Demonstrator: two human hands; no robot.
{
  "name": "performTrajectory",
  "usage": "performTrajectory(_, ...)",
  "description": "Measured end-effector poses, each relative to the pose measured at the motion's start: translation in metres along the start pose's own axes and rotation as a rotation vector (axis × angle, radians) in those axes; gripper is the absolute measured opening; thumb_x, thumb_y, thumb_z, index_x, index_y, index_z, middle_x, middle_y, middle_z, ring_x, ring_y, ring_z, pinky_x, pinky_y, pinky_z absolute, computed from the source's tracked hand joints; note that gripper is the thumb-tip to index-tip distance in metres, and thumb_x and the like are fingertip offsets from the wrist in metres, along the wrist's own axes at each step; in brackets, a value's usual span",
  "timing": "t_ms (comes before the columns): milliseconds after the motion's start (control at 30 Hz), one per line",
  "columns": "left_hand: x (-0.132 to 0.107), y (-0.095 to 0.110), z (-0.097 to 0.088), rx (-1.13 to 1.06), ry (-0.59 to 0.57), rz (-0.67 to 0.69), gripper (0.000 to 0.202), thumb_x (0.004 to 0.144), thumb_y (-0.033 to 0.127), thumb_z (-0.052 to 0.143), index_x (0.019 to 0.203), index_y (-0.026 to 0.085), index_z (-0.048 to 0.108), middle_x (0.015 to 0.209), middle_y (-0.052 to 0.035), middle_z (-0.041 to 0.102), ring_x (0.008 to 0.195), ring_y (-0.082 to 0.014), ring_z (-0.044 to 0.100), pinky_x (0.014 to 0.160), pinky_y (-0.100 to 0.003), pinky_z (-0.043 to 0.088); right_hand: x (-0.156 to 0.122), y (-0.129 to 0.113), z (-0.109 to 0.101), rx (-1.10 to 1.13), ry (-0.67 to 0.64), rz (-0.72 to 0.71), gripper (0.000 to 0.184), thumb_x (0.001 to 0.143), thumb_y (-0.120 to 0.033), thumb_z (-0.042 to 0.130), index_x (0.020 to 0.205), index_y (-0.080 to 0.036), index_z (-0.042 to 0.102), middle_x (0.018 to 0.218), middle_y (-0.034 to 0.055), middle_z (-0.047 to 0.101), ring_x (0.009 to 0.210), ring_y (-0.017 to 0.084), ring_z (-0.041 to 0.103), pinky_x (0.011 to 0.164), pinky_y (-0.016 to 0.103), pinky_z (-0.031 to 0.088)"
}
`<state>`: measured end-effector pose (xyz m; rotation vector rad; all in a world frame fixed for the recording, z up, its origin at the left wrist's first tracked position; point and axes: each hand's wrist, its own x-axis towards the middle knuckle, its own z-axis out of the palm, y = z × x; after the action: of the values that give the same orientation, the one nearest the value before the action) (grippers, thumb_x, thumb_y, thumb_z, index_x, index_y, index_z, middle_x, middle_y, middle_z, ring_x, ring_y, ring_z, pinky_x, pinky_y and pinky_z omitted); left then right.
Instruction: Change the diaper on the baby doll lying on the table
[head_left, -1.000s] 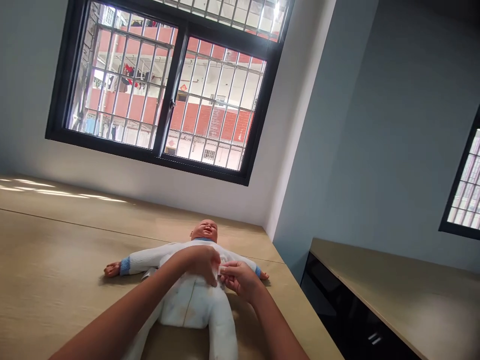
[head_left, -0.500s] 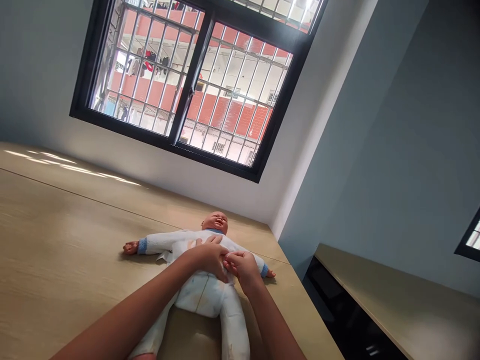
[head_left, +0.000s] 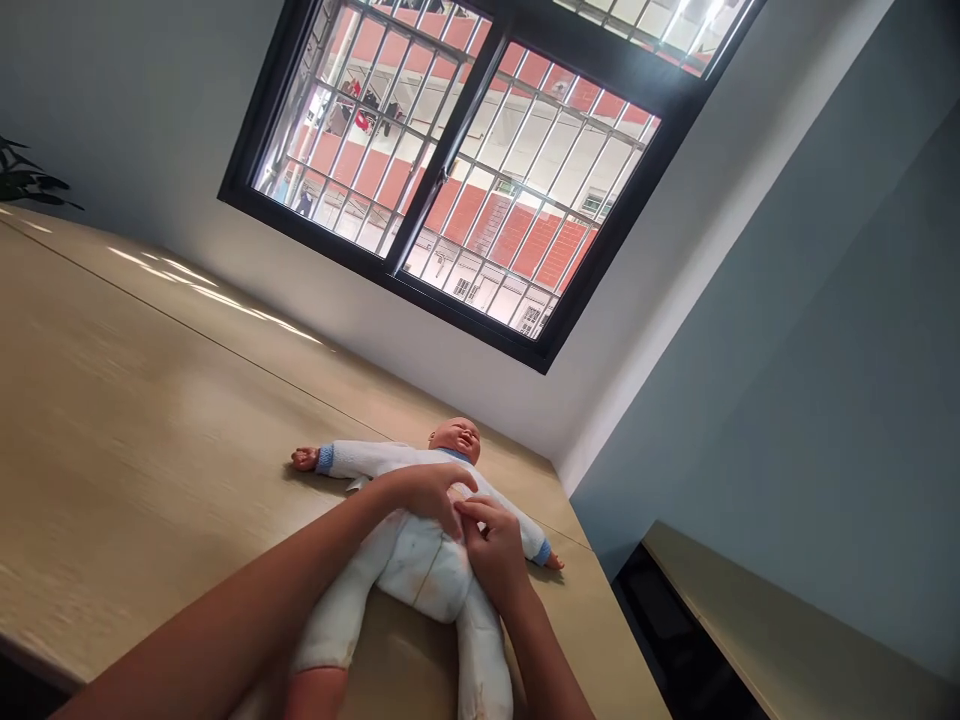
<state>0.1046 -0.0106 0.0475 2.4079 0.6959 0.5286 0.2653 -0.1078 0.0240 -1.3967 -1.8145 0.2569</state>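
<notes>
A baby doll (head_left: 427, 570) lies on its back on the wooden table, dressed in a white outfit with blue cuffs, its arms spread wide. My left hand (head_left: 435, 497) rests over the doll's belly, thumb and forefinger curved apart; its other fingers are hidden. Right beside it, my right hand (head_left: 493, 545) has thumb and fingertips pinched together at the front of the outfit, close to my left thumb. Whatever sits in that pinch is too small to make out. A loose white flap (head_left: 358, 484) sticks out at the doll's side under its arm.
The table (head_left: 150, 420) runs up to the wall beneath a dark-framed, barred window (head_left: 397, 268). A second, lower table or cabinet (head_left: 795, 610) stands to the right, across a dark gap. Plant leaves (head_left: 34, 185) show at the far left.
The view has tilted and shifted, so the doll appears further right. My left hand's fingers, spread over the chest before, are now drawn in lower. My right hand keeps its pinch.
</notes>
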Motion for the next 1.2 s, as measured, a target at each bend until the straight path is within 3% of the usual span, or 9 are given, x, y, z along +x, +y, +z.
performTrajectory(100, -0.012, -0.026, -0.02, -0.174, 0.08, -0.008, 0.059, 0.065, 0.038, 0.074, 0.12, 0.019, 0.067, 0.116, -0.0039, 0.069, 0.104, -0.023, 0.063, 0.087, -0.028, 0.051, 0.0, -0.003, -0.001, -0.16, -0.026, -0.046, 0.031, 0.087, -0.012, 0.052, 0.098, -0.022, 0.08, 0.105, 0.0079, 0.076, 0.101, 0.024, 0.066, 0.095, 0.033, 0.049)
performTrajectory(233, -0.036, -0.074, -0.041, -0.306, 0.267, -0.148, 0.039, 0.07, 0.033, 0.061, 0.102, 0.014, 0.069, 0.095, -0.0055, 0.072, 0.086, -0.0199, 0.065, 0.067, -0.024, 0.049, 0.001, -0.009, -0.001, -0.285, -0.116, -0.026, 0.034, 0.082, -0.006, 0.053, 0.091, -0.023, 0.081, 0.097, 0.0092, 0.079, 0.094, 0.027, 0.071, 0.089, 0.035, 0.051)
performTrajectory(400, -0.058, -0.113, -0.048, -0.315, 0.262, -0.315, 0.025, 0.062, 0.033, 0.057, 0.075, 0.013, 0.066, 0.068, -0.0045, 0.066, 0.064, -0.017, 0.061, 0.055, -0.023, 0.045, 0.0, -0.012, -0.004, -0.223, -0.094, -0.034, 0.034, 0.082, -0.014, 0.05, 0.09, -0.026, 0.082, 0.096, 0.0082, 0.079, 0.09, 0.03, 0.074, 0.083, 0.038, 0.055)
performTrajectory(600, -0.064, -0.112, -0.039, -0.177, 0.302, -0.374, 0.019, 0.052, 0.023, 0.058, 0.067, 0.015, 0.066, 0.06, 0.0001, 0.062, 0.063, -0.0157, 0.055, 0.053, -0.021, 0.034, 0.006, -0.014, -0.011, -0.114, -0.006, -0.007, 0.029, 0.08, -0.021, 0.048, 0.084, -0.021, 0.077, 0.092, 0.0061, 0.078, 0.089, 0.026, 0.071, 0.076, 0.035, 0.056)
performTrajectory(767, -0.062, -0.109, -0.035, -0.183, 0.297, -0.368, 0.036, 0.052, 0.018, 0.054, 0.085, 0.015, 0.069, 0.071, -0.0013, 0.067, 0.062, -0.0158, 0.057, 0.048, -0.021, 0.034, 0.039, -0.041, -0.002, -0.068, 0.031, -0.074, 0.023, 0.08, -0.026, 0.054, 0.087, -0.017, 0.074, 0.092, 0.0073, 0.076, 0.087, 0.022, 0.07, 0.076, 0.032, 0.056)
performTrajectory(867, -0.062, -0.11, -0.034, -0.226, 0.306, -0.369, 0.05, 0.059, 0.018, 0.053, 0.108, 0.014, 0.065, 0.085, -0.0027, 0.07, 0.058, -0.0137, 0.058, 0.047, -0.021, 0.038, 0.072, -0.053, 0.015, -0.092, -0.154, -0.038, 0.024, 0.08, -0.029, 0.06, 0.094, -0.017, 0.074, 0.103, 0.0071, 0.075, 0.096, 0.02, 0.067, 0.082, 0.029, 0.053)
performTrajectory(933, -0.064, -0.11, -0.034, -0.216, 0.342, -0.376, 0.05, 0.063, 0.016, 0.052, 0.112, 0.014, 0.061, 0.09, -0.0037, 0.07, 0.063, -0.0142, 0.061, 0.051, -0.021, 0.042, 0.093, -0.055, 0.028, -0.131, -0.321, -0.013, 0.024, 0.075, -0.031, 0.069, 0.094, -0.017, 0.074, 0.101, 0.0048, 0.074, 0.094, 0.019, 0.066, 0.079, 0.026, 0.051)
performTrajectory(1067, -0.072, -0.107, -0.037, -0.079, 0.436, -0.415, 0.033, 0.06, 0.008, 0.055, 0.09, 0.016, 0.064, 0.084, -0.0044, 0.068, 0.08, -0.0198, 0.063, 0.065, -0.025, 0.043, 0.12, -0.05, 0.052, -0.181, -0.567, 0.055, 0.018, 0.059, -0.029, 0.081, 0.062, -0.016, 0.069, 0.056, -0.002, 0.063, 0.056, 0.013, 0.054, 0.052, 0.023, 0.037)
performTrajectory(1200, -0.08, -0.102, -0.038, 0.025, 0.426, -0.489, 0.014, 0.052, 0.006, 0.059, 0.056, 0.017, 0.052, 0.061, -0.0029, 0.057, 0.081, -0.0259, 0.06, 0.072, -0.031, 0.042, 0.125, -0.042, 0.061, -0.142, -0.665, 0.045, 0.017, 0.067, -0.023, 0.07, 0.056, -0.017, 0.059, 0.049, -0.0054, 0.052, 0.049, 0.009, 0.043, 0.049, 0.023, 0.028)
